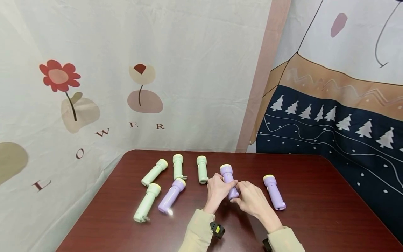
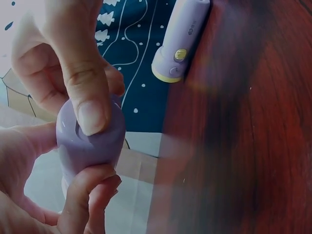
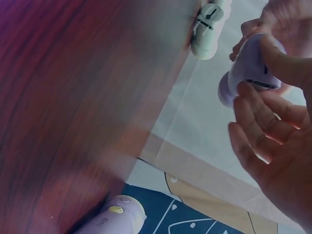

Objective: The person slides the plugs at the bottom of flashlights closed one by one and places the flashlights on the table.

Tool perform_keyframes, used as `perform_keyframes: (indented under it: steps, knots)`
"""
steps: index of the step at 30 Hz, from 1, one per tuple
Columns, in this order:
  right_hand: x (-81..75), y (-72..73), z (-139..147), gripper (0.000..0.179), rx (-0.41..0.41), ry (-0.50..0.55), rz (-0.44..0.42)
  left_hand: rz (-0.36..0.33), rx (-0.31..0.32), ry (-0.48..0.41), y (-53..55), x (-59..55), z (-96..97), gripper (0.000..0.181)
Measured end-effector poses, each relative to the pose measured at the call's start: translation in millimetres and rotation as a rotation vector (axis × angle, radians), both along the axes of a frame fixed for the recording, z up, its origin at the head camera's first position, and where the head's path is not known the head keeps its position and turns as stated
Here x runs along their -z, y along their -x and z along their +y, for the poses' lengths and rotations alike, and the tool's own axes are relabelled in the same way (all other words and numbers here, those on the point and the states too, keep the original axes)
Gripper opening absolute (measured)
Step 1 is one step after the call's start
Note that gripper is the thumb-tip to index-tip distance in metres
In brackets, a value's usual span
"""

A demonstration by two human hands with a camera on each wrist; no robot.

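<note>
A purple flashlight (image 1: 226,170) with a pale yellow head rim is held over the table, its head pointing away from me. My left hand (image 1: 216,189) grips its barrel between thumb and fingers. At the tail end, my right hand (image 1: 253,198) pinches the flashlight; in the left wrist view its thumb (image 2: 92,117) lies across the rounded purple tail. From the right wrist view, a dark slot shows in the tail (image 3: 263,84), with the right fingers (image 3: 258,117) beside it. Another purple flashlight (image 1: 274,193) lies to the right of the right hand.
Left of my hands, several pale green flashlights (image 1: 202,170) lie on the dark red-brown table (image 1: 315,224). Among them is a purple flashlight (image 1: 171,196) with a small bright piece at its tail. A printed curtain (image 1: 195,70) hangs behind the table's far edge.
</note>
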State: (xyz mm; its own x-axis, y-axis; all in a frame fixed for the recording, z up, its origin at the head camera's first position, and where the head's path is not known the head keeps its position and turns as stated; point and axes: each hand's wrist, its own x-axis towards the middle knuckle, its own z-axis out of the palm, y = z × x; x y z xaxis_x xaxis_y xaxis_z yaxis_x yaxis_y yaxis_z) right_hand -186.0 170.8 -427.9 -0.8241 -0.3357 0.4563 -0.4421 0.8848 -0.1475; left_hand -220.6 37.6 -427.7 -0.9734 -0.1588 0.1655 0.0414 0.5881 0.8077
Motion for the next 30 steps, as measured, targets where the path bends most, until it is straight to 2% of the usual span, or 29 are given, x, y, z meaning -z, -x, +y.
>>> perform_keyframes:
  steps: [5, 11, 15, 21, 25, 30]
  knots:
    - [-3.0, 0.1, 4.8, 0.034, 0.04, 0.037, -0.142, -0.003, 0.001, -0.003, 1.9, 3.5, 2.4, 0.047]
    - [-6.5, 4.6, 26.5, 0.044, 0.054, 0.104, -0.32, -0.017, 0.022, -0.011, 1.4, 3.4, 4.3, 0.049]
    - [-10.1, 9.0, 47.8, 0.046, 0.118, 0.116, -0.339, -0.027, 0.036, -0.002, 1.5, 2.6, 5.1, 0.049]
    - [-11.9, 10.3, 77.1, 0.049, 0.303, 0.077, -0.308, -0.038, 0.07, 0.017, 2.9, 3.1, 9.4, 0.047]
    - [-9.4, 10.7, 89.5, 0.055, 0.38, 0.081, -0.385, -0.044, 0.09, 0.034, 3.5, 1.6, 13.2, 0.047]
    - [-7.8, 11.4, 96.3, 0.062, 0.415, 0.108, -0.508, -0.074, 0.129, 0.036, 4.9, -2.4, 20.3, 0.045]
